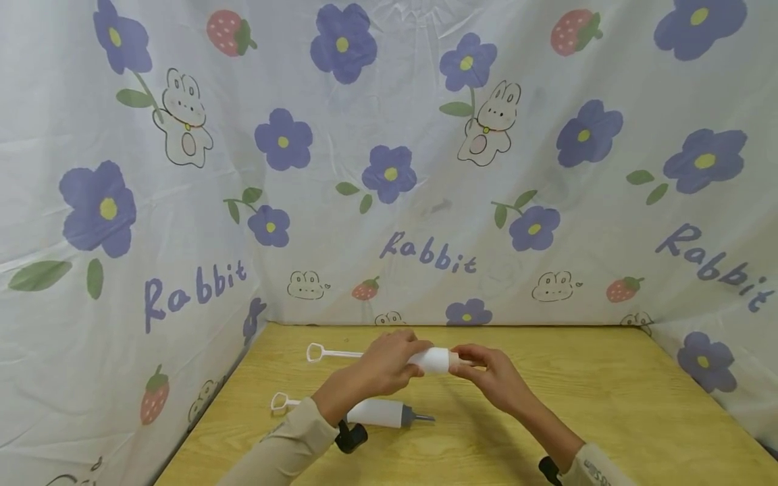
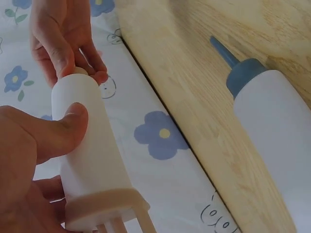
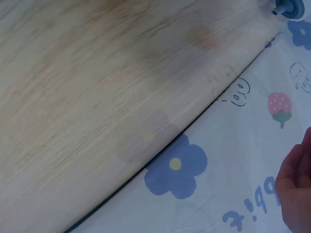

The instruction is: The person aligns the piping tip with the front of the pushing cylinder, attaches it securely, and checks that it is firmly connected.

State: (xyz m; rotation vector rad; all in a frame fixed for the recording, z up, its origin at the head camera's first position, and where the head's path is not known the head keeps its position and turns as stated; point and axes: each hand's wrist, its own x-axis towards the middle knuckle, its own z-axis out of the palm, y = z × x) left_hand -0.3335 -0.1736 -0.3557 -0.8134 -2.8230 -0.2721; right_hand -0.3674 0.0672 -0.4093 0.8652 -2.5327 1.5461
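In the head view, my left hand (image 1: 385,361) grips the white barrel of a plunger syringe (image 1: 436,360). Its thin rod ends in a loop handle (image 1: 315,352) pointing left. The fingertips of my right hand (image 1: 495,381) pinch the beige tip (image 2: 79,71) at the barrel's far end; the fingers partly hide it. The left wrist view shows my left thumb lying along the barrel, with a beige collar (image 2: 99,206) at its rear. A second white syringe (image 1: 373,412) with a grey nozzle (image 2: 245,75) lies on the table, partly behind my left sleeve.
The wooden table (image 1: 608,391) meets a printed cloth (image 1: 425,209) at its back and sides. Black straps with small devices sit at both wrists. In the right wrist view only part of my right hand shows at the right edge.
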